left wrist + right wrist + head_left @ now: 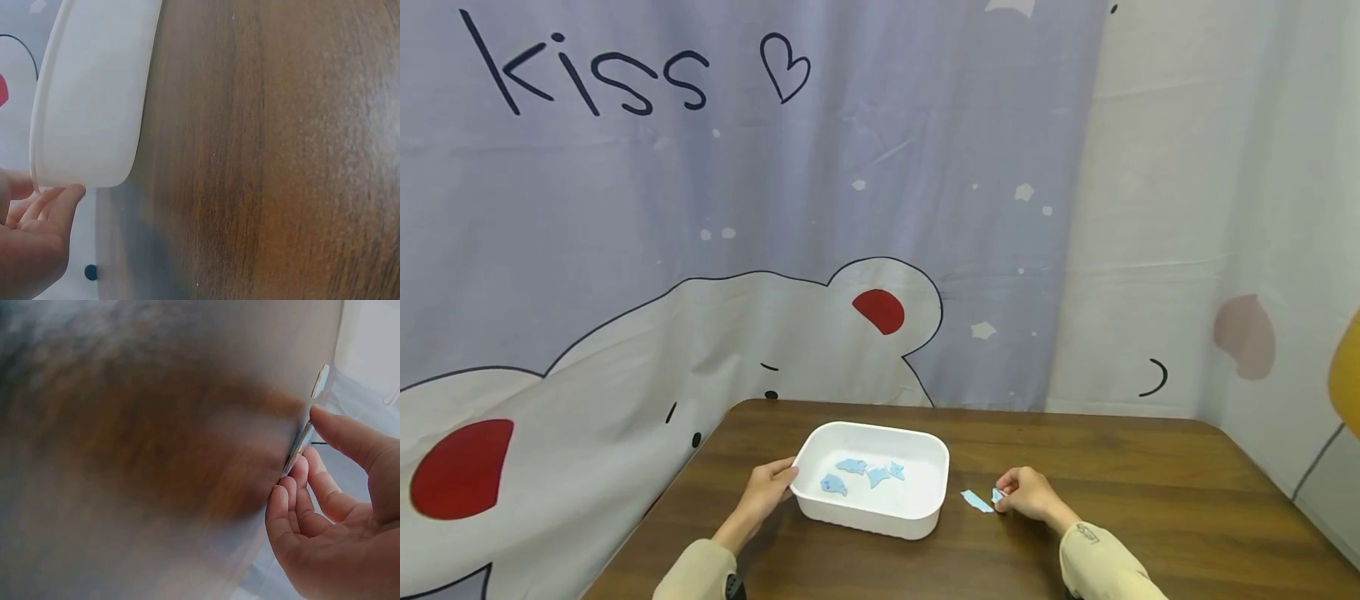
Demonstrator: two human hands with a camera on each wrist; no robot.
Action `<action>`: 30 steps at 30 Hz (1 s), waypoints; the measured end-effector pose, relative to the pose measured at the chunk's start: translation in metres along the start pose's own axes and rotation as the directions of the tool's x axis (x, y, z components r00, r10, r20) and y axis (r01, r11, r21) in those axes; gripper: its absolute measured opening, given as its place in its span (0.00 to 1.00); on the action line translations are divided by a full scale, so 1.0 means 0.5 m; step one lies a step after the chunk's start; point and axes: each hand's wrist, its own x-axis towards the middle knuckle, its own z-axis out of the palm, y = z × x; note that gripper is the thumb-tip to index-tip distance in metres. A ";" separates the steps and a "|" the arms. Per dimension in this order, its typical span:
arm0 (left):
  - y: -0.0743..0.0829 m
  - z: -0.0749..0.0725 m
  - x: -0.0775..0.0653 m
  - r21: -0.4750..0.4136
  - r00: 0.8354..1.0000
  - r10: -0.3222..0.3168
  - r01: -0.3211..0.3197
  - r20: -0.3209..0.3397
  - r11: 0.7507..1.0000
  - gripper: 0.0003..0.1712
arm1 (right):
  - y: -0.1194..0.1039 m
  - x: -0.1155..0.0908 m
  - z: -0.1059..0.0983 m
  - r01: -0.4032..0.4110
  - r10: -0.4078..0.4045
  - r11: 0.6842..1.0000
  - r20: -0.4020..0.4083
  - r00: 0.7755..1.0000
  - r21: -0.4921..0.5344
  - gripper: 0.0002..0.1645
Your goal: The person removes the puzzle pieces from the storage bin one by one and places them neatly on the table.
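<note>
A white plastic basin stands on the table, with several torn light-blue paper pieces lying flat inside it. My left hand holds the basin's left end by the rim. In the left wrist view the thumb lies at the rim and the other fingers are against the outer wall. To the right of the basin my right hand pinches a small blue paper scrap between thumb and fingers, low at the tabletop. A longer blue paper strip lies on the wood between that hand and the basin.
The brown wooden table extends to the right and behind the basin. A printed curtain with a bear drawing and lettering hangs along the table's far edge and sides.
</note>
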 end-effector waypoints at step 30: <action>-0.006 0.000 0.000 -0.035 1.000 0.025 -0.025 -0.010 0.999 0.21 | -0.135 0.054 0.010 0.026 -0.018 0.983 -0.045 0.999 0.183 0.26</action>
